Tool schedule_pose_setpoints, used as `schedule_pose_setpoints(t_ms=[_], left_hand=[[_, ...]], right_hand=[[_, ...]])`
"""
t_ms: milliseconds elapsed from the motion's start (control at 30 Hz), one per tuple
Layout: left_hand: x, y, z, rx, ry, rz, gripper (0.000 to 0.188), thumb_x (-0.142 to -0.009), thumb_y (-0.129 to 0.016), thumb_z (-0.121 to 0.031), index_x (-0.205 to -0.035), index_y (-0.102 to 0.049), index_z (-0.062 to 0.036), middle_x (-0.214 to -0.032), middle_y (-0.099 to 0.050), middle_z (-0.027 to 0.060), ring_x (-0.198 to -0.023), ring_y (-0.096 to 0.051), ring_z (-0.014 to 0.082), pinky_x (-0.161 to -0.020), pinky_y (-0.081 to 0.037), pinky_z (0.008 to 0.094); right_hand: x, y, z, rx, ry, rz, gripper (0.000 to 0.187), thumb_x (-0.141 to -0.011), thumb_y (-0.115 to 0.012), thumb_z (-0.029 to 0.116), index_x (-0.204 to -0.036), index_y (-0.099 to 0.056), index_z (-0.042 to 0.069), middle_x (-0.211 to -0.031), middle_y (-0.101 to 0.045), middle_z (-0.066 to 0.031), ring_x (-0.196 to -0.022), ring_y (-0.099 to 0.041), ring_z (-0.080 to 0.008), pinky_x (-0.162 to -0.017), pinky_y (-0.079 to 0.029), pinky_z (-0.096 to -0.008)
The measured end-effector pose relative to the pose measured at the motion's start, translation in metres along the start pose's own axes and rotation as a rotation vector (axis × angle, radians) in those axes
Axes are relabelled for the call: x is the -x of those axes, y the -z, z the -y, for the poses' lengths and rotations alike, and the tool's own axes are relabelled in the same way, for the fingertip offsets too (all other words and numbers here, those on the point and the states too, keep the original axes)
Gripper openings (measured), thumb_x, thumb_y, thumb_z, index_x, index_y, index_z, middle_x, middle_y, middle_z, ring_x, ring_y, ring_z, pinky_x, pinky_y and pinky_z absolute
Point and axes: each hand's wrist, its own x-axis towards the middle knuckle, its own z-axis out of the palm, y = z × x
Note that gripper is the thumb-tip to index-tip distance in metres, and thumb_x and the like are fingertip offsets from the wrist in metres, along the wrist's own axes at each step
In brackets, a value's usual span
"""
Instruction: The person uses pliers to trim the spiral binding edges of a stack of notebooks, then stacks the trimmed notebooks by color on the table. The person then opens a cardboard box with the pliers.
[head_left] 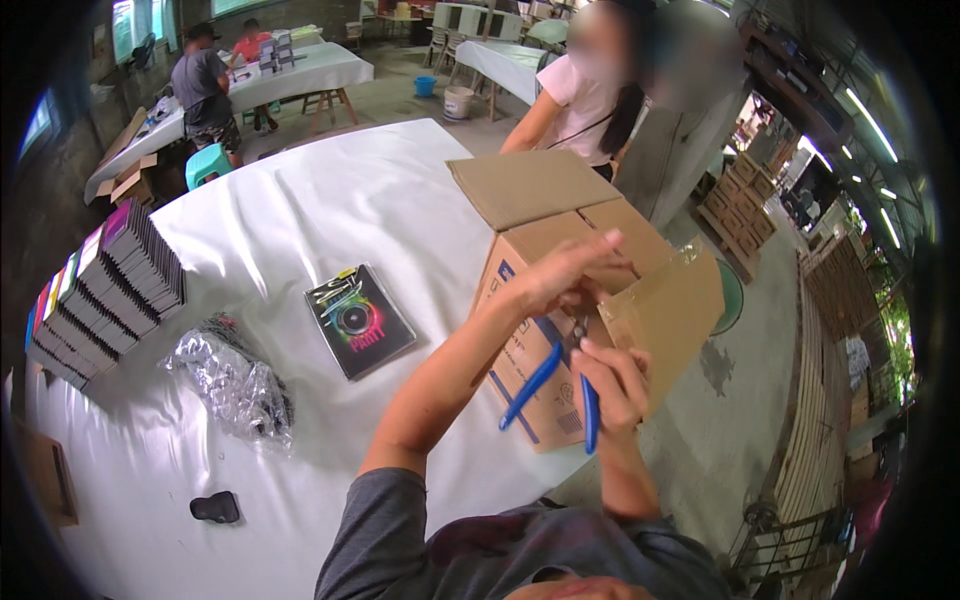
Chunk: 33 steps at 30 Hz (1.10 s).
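My right hand point(612, 385) is closed on a pair of pliers point(541, 385) with blue handles, gripping them near the joint. The handles are spread wide and point down toward me, while the small metal jaws face up toward my left hand point(572, 272). That hand is over the cardboard box point(535, 405), with some fingers stretched out to the right and the lower ones bent. Anything small between its fingers is too hard to make out. The box stands at the table's right edge with its flaps up. Left of it lies a black spiral notebook point(360, 320) with a colourful round print.
Stacks of notebooks point(105, 285) stand at the left of the white-covered table point(270, 215). A crumpled clear plastic bag point(235, 380) and a small black object point(215, 507) lie nearer. Behind the box stands a person in a pink shirt point(580, 105); others work at a far table point(325, 68).
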Motion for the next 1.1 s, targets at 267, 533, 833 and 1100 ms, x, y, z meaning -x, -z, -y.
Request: schedule_pose_setpoints(t_ms=[267,533,833,1100], left_hand=[[0.009,-0.074,-0.012,-0.285,-0.15,0.234,0.086,-0.077,-0.07,-0.035,-0.142,-0.024,-0.003,-0.126,-0.05,0.0176,-0.112,-0.051,0.0213,-0.094,-0.04,0.0325],[0.022,-0.188,0.086,-1.352,-0.713,0.355,0.059,-0.078,-0.053,-0.019,-0.134,-0.04,-0.0077,-0.129,-0.051,0.0122,-0.123,-0.043,0.0309,-0.095,-0.036,0.0501],[0.055,-0.189,0.193,-2.304,-0.604,0.293,0.039,-0.083,-0.047,-0.026,-0.105,-0.066,-0.0013,-0.122,-0.057,0.0135,-0.12,-0.046,0.0356,-0.106,-0.025,0.0523],[0.071,-0.149,0.176,-2.204,-0.75,0.576,0.026,-0.081,-0.054,-0.018,-0.101,-0.068,-0.0074,-0.104,-0.061,0.0082,-0.107,-0.05,0.0236,-0.098,-0.032,0.0402]], right_hand=[[0.015,0.094,-0.026,0.057,-0.006,-0.349,0.018,-0.071,-0.068,-0.002,-0.085,-0.061,0.006,-0.085,-0.061,-0.0108,-0.078,-0.062,-0.0232,-0.066,-0.052,-0.033],[0.032,0.198,-0.076,0.028,-0.437,-1.196,0.016,-0.083,-0.067,0.011,-0.081,-0.061,-0.004,-0.081,-0.059,-0.0094,-0.072,-0.053,-0.0161,-0.063,-0.042,-0.0274],[0.044,0.192,-0.078,0.224,-0.598,-0.705,0.022,-0.083,-0.067,0.016,-0.08,-0.055,-0.002,-0.067,-0.048,-0.0036,-0.066,-0.048,-0.0165,-0.064,-0.039,-0.0295],[0.036,0.113,-0.01,-1.305,-0.621,-0.313,0.02,-0.076,-0.062,0.007,-0.088,-0.046,0.005,-0.074,-0.042,-0.0015,-0.062,-0.038,-0.0111,-0.055,-0.032,-0.0247]])
